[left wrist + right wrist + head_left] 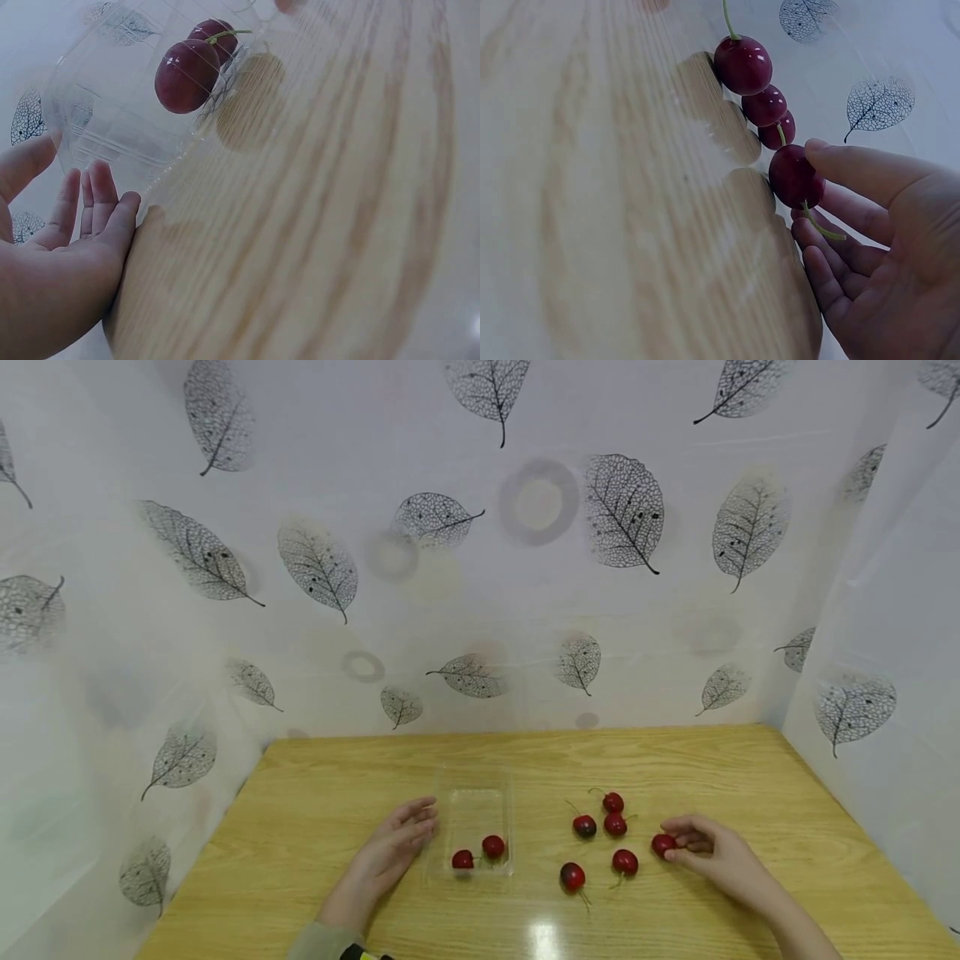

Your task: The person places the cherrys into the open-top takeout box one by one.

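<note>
Nearby, left sleeve (321, 943): greyish green, at the bottom of the head view, a dark and yellow piece at its edge
Right forearm (802, 927): bare, slanting in from the lower right corner
Glare (543, 937): a white patch on the wooden table (720, 777), between the two arms
Nearest cherry (572, 877): on the wood between the box and the right hand, red with a dark patch, stem pointing to the near side
Second cherry (625, 862): slightly farther and to the right, its stem also toward the near side
Boxed cherries (492, 847): two, side by side at the near end of the box
Right hand (708, 852): thumb and fingers pinching one cherry, at the right of the group
Held cherry (662, 844): between those fingertips, a curved green stem hanging toward the palm; whether it is off the wood, I cannot tell
Left hand (393, 843): fingers extended, gripping nothing, just beside the box's left side; whether they touch it is unclear
Clear box (476, 810): see-through plastic, upright on the table
Rear cherries (615, 824): three, two apparently touching, the third just left with a dark patch
Far edge (525, 732): straight, meeting the wall sheet (517, 593), pale with dark skeleton leaves and faint rings
</note>
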A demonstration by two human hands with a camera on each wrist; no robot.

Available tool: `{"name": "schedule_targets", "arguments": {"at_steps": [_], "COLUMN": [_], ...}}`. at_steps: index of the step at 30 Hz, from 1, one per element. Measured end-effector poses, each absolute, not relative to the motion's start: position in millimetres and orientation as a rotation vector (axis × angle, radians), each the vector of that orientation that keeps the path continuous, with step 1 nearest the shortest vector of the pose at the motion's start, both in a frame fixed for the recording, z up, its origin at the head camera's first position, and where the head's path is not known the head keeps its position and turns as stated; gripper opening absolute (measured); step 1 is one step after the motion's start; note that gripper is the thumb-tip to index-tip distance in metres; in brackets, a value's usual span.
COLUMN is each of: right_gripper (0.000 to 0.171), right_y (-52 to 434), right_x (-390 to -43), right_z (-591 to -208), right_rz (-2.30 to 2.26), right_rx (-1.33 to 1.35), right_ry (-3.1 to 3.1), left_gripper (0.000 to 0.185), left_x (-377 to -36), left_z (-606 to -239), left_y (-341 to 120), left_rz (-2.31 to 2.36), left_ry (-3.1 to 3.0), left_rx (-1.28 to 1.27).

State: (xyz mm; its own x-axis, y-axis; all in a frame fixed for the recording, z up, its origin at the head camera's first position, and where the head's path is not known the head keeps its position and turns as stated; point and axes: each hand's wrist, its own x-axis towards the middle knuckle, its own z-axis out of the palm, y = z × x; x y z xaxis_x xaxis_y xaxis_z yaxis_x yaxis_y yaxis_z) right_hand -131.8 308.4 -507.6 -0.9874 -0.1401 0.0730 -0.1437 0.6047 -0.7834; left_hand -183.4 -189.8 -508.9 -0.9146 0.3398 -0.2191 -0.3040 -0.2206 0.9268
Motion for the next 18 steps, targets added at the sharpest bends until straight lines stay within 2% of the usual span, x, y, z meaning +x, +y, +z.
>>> {"name": "schedule_targets", "arguments": {"at_steps": [18], "right_gripper": [0.039], "right_y": [308.9], "right_x": [-131.4], "right_z": [-507.7], "right_rz": [1.356], "right_rx": [0.228], "right_ry": [-2.861], "left_gripper": [0.058], "left_x": [-185.9], "left_z": [-511.8], "left_y": [-191.0], "left_rz": [2.155], "left_ry": [1.660], "left_rx": [0.032]}}
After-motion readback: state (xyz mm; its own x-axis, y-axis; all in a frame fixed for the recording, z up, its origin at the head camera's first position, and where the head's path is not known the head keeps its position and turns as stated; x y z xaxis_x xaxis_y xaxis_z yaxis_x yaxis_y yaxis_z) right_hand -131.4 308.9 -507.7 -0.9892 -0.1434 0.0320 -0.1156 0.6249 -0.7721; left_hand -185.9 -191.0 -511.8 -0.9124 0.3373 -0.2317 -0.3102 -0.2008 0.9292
